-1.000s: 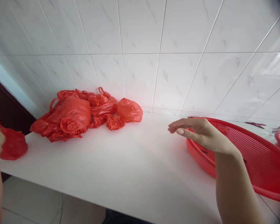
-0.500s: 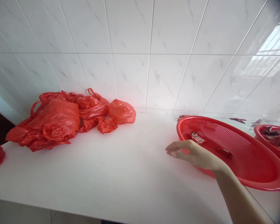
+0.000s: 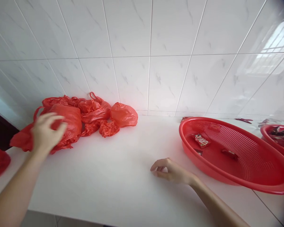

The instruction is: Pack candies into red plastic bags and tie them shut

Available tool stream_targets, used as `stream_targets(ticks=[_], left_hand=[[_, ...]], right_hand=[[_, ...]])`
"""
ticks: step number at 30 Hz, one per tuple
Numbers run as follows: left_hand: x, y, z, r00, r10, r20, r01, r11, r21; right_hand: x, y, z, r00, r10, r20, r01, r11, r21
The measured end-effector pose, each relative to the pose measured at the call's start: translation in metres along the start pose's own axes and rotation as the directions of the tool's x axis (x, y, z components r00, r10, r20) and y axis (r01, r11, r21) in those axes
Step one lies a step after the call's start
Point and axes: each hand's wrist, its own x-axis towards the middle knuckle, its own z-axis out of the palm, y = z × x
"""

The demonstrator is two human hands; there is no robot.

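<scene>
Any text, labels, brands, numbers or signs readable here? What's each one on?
None readable.
White-and-red packet in the large basket: printed marks, too small to read.
Dark red packet in the same basket: too small and dim to read.
Wrappers in the smaller basket: patterned, too small to read.
Red bags: no lettering visible.
Wall tiles: only grey veining, no signs.

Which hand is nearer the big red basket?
Right. The right hand is just left of the big red basket; the left hand is farther off, by the red bags.
</scene>
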Motion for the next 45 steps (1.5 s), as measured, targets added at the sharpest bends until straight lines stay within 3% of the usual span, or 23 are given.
stream_targets(ticks=[1, 3, 6, 8, 12, 14, 16, 18, 21, 26, 30, 33, 37, 42, 43, 45], left_hand=[[-0.004, -0.002, 0.021, 0.992, 0.062, 0.111, -0.064, 0.998, 0.015], [-0.017, 0.002, 0.067, 0.906, 0.131, 0.402, -0.155, 0.988, 0.027], [-0.037, 0.016, 0.122, 0.842, 0.036, 0.538, -0.093, 0.992, 0.079], [-0.044, 0.025, 0.139, 0.825, 0.021, 0.564, -0.051, 0.998, 0.038], [-0.045, 0.045, 0.131, 0.803, 0.073, 0.592, -0.015, 0.995, -0.103], [-0.046, 0.062, 0.119, 0.759, 0.092, 0.645, 0.125, 0.951, -0.283], [-0.049, 0.085, 0.109, 0.675, 0.126, 0.727, 0.366, 0.799, -0.478], [-0.056, 0.111, 0.108, 0.598, 0.174, 0.783, 0.573, 0.590, -0.569], [-0.072, 0.146, 0.119, 0.491, 0.321, 0.810, 0.704, 0.403, -0.585], [-0.103, 0.173, 0.141, 0.520, 0.466, 0.716, 0.584, 0.418, -0.696], [-0.123, 0.171, 0.146, 0.483, 0.519, 0.706, 0.572, 0.424, -0.702], [-0.131, 0.165, 0.148, 0.477, 0.489, 0.730, 0.579, 0.450, -0.680], [-0.141, 0.165, 0.149, 0.536, 0.382, 0.752, 0.601, 0.453, -0.659], [-0.146, 0.176, 0.144, 0.448, 0.421, 0.789, 0.729, 0.338, -0.595], [-0.145, 0.177, 0.145, 0.461, 0.393, 0.796, 0.755, 0.298, -0.585], [-0.138, 0.172, 0.151, 0.535, 0.248, 0.808, 0.798, 0.166, -0.579]], right_hand=[[0.001, 0.003, 0.003, 0.999, -0.011, -0.032, 0.011, 1.000, 0.016], [0.001, 0.008, 0.007, 0.996, -0.019, -0.088, 0.023, 0.999, 0.049], [0.001, 0.012, 0.011, 0.989, -0.014, -0.145, 0.026, 0.996, 0.082], [0.001, 0.012, 0.011, 0.983, -0.014, -0.181, 0.031, 0.995, 0.091], [0.002, 0.008, 0.008, 0.958, 0.006, -0.286, 0.033, 0.991, 0.132], [0.004, 0.008, 0.006, 0.933, 0.003, -0.361, 0.064, 0.983, 0.174], [0.005, 0.010, 0.004, 0.901, 0.009, -0.434, 0.099, 0.969, 0.228], [0.005, 0.012, 0.002, 0.882, 0.040, -0.469, 0.123, 0.942, 0.311], [0.005, 0.014, -0.002, 0.893, 0.024, -0.449, 0.219, 0.849, 0.480], [0.004, 0.015, -0.005, 0.880, -0.011, -0.476, 0.343, 0.707, 0.618], [0.006, 0.012, -0.003, 0.859, 0.049, -0.509, 0.324, 0.719, 0.615], [0.009, 0.014, -0.002, 0.836, 0.076, -0.544, 0.325, 0.731, 0.601], [0.012, 0.021, -0.002, 0.820, 0.082, -0.566, 0.377, 0.668, 0.642], [0.012, 0.027, -0.003, 0.829, 0.068, -0.555, 0.437, 0.542, 0.718], [0.012, 0.027, -0.003, 0.826, 0.074, -0.558, 0.442, 0.530, 0.724], [0.013, 0.027, -0.003, 0.814, 0.087, -0.575, 0.461, 0.507, 0.728]])
